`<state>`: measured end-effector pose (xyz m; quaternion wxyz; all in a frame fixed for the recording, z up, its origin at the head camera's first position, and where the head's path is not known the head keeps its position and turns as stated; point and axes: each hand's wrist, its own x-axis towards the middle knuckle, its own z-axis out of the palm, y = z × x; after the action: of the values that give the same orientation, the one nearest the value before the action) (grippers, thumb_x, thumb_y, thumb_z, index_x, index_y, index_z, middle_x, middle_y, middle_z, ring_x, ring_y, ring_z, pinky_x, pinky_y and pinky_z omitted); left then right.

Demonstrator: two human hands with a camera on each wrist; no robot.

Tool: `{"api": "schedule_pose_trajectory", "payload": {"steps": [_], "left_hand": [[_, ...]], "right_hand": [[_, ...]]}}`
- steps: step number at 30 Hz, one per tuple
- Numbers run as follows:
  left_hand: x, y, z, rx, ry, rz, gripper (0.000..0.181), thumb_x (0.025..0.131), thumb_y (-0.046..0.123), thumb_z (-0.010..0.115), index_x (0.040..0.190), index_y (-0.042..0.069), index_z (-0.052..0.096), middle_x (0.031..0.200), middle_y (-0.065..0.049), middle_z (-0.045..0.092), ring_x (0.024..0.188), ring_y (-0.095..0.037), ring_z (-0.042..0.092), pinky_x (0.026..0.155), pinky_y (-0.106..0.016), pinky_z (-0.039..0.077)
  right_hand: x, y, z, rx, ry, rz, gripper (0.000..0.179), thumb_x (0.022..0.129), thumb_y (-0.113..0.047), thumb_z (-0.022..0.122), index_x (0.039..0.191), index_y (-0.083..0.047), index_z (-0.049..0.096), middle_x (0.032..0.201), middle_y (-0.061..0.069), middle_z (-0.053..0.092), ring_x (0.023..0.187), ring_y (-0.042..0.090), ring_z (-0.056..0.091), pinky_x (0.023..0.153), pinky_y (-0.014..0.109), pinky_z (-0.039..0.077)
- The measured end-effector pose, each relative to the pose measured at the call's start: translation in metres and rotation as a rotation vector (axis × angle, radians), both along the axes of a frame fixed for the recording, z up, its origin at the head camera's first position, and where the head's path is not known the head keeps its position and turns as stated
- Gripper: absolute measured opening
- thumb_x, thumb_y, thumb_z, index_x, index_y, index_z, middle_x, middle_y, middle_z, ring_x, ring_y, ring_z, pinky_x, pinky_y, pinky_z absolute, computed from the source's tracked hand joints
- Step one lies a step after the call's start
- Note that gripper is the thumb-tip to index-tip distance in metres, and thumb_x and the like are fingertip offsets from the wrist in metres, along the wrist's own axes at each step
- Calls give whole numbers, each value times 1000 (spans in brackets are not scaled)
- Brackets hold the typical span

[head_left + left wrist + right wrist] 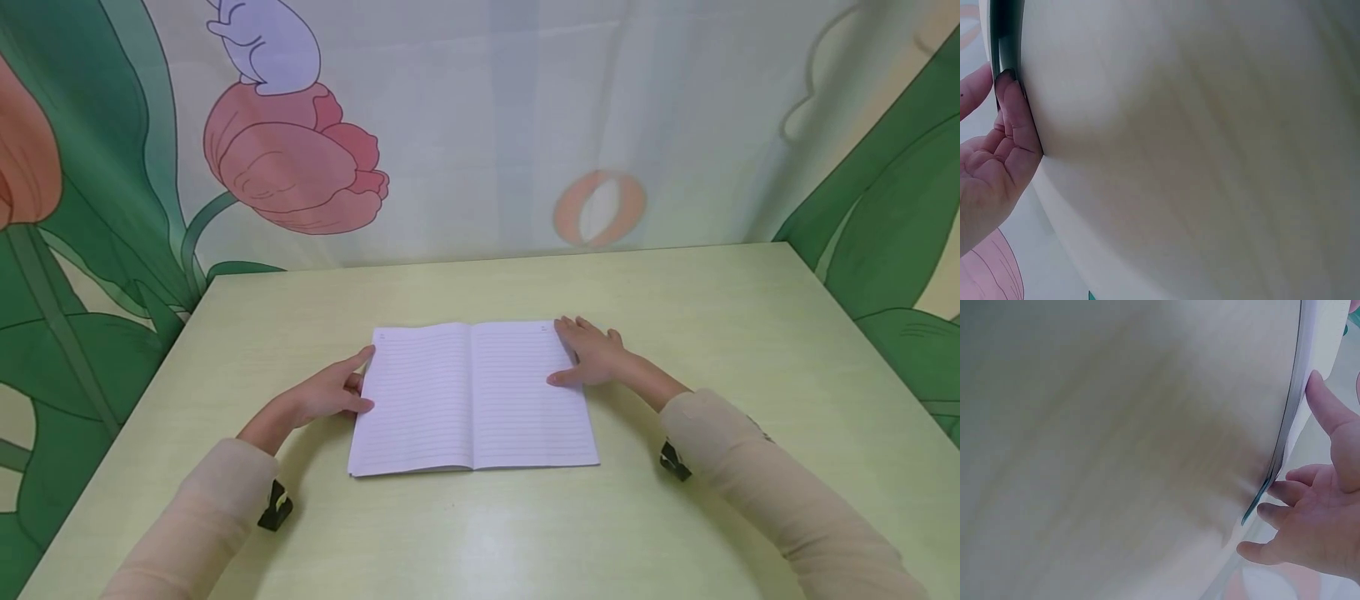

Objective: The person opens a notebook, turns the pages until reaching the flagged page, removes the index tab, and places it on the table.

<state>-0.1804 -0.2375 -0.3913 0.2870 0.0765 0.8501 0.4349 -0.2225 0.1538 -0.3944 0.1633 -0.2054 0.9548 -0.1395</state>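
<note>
An open notebook [420, 400] with blank ruled pages lies flat on the table, its fold running down the middle. My left hand [330, 392] is at its left edge, index finger by the upper corner and thumb lower down. In the left wrist view the fingertips [1013, 94] of that hand bend in at the notebook's dark underside, with the thumb on the other side. Over the right edge lies my right hand [588, 354], fingers spread toward the upper corner and thumb resting on the page. The right wrist view shows its fingertips [1279, 487] along the edge.
The pale wooden table [480, 542] extends around the notebook on every side. Behind it hangs a curtain [465, 150] printed with flowers and leaves. A small black device [276, 506] sits under the left sleeve, another black device [674, 462] under the right.
</note>
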Motion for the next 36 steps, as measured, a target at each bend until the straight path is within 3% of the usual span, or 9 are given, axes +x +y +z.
{"api": "schedule_pose_trajectory", "payload": {"steps": [8,12,17,22,28,32,36], "left_hand": [[0,0,0,-3,5,-7,88,85,2,61,146,6,-3,82,-11,52,73,-18,49,67,-29,40],[-1,0,-1,2,4,-8,88,85,2,61,146,5,-3,81,-10,52,73,-18,49,67,-29,40],[-1,0,-1,0,-4,1,89,84,2,61,146,6,-3,80,-10,51,72,-18,48,66,-28,40],[-1,1,-2,-2,-12,8,88,84,1,61,146,6,-2,82,-11,52,73,-18,49,67,-28,40],[-2,0,-3,6,-12,8,88,85,0,60,146,7,-3,81,-11,52,73,-18,49,66,-28,41],[-1,1,-2,2,-16,14,88,85,1,60,146,7,-3,82,-11,52,73,-18,49,66,-28,40],[-1,2,-2,-1,-11,14,88,85,1,60,146,7,-3,84,-12,52,73,-18,50,67,-28,41]], "right_hand": [[1,-3,1,-24,-1,9,91,81,-43,64,144,1,16,145,21,24,134,36,14,97,63,13],[1,-4,-1,-107,-24,41,89,82,-43,62,144,0,15,144,23,24,133,36,17,99,58,16],[4,-9,-1,-256,-133,53,90,83,-51,57,146,-5,13,146,16,23,132,33,24,103,48,23],[11,-18,4,-326,-236,61,93,81,-57,56,147,-10,9,148,13,19,134,28,21,104,44,21],[20,-30,8,-387,-303,157,92,82,-51,60,147,-10,9,148,10,21,133,22,22,105,40,21],[24,-39,7,-355,-275,244,94,82,-51,59,147,-9,5,151,7,9,136,19,9,108,36,13],[27,-47,8,-354,-265,271,95,83,-49,60,147,-8,3,151,10,4,137,19,4,108,36,10]]}}
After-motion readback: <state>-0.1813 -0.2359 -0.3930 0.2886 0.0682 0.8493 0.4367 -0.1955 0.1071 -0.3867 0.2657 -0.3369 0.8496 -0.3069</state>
